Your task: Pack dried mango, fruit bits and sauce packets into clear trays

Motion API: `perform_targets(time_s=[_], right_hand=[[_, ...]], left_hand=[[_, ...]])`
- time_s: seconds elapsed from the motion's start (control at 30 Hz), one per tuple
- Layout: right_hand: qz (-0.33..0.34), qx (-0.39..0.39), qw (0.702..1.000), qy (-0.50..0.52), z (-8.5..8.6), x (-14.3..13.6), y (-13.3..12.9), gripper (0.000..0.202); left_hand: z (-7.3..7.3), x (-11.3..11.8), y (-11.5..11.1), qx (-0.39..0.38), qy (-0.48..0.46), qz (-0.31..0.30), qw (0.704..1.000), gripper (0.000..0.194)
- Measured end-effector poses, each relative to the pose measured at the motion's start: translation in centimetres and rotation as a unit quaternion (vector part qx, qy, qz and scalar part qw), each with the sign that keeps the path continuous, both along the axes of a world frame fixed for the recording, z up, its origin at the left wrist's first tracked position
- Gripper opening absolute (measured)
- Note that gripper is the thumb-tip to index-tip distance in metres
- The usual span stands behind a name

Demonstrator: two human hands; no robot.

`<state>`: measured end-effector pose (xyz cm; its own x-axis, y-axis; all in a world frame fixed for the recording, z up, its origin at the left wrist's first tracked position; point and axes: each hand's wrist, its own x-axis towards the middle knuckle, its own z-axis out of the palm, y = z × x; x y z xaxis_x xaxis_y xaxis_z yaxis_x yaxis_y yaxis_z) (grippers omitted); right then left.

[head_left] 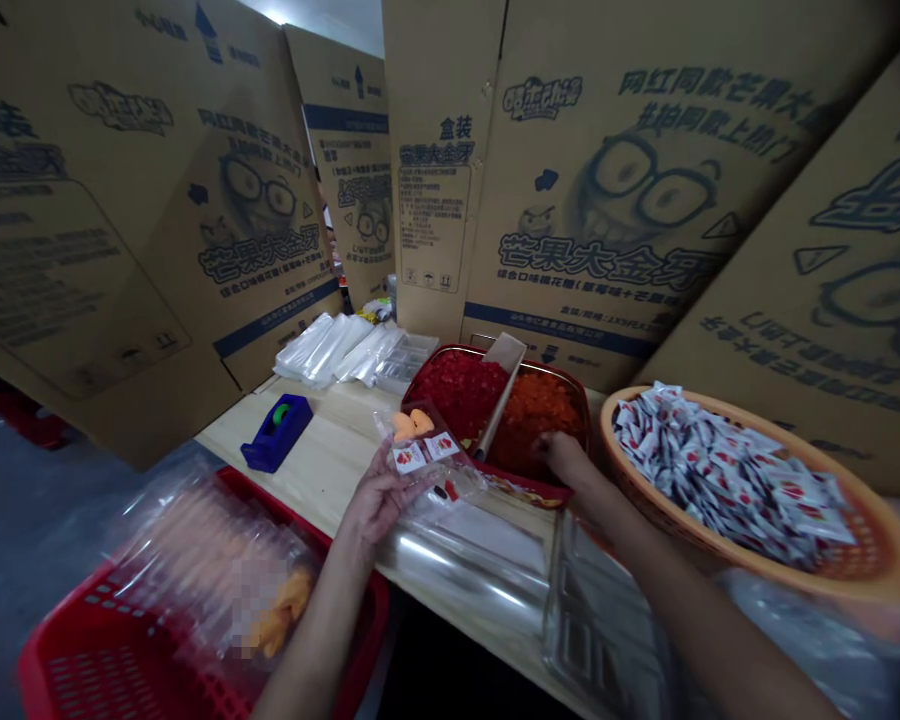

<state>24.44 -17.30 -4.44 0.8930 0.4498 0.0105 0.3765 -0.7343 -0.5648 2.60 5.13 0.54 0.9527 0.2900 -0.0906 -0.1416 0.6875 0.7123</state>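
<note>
My left hand holds a small clear plastic bag by its lower edge. Inside the bag are orange pieces and two white packets with red print. My right hand reaches into the right half of a red tray, its fingertips among small orange-red pieces. Whatever the fingertips pinch there is too small to make out. Dark red pieces fill the tray's left half, beyond a pale divider.
An orange basket of white packets stands at the right. A blue tape dispenser and clear bags lie at the left. Below left is a red basket with filled bags. Cardboard boxes wall the back.
</note>
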Motion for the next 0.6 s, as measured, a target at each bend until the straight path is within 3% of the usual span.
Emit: perform_targets(time_s=[0.2,0.33,0.53,0.6], right_hand=[[-0.033,0.158,0.979,0.12,1.5,-1.6,-0.4,0.011],[-0.034,0.269,0.946,0.18,3.7,-2.9,-0.8,0.026],[0.018,0.38,0.882,0.279,7.0,-5.9,0.6,0.038],[0.053,0.379,0.881,0.276,7.7,-7.3,1.8,0.034]], left_hand=[[-0.5,0.3,0.2,0.003,0.019,-0.004,1.0,0.078],[-0.3,0.7,0.3,0.009,0.02,-0.013,1.0,0.074],[-0.7,1.2,0.2,0.011,0.014,-0.02,1.0,0.076],[-0.8,1.1,0.1,0.012,0.006,-0.024,1.0,0.076]])
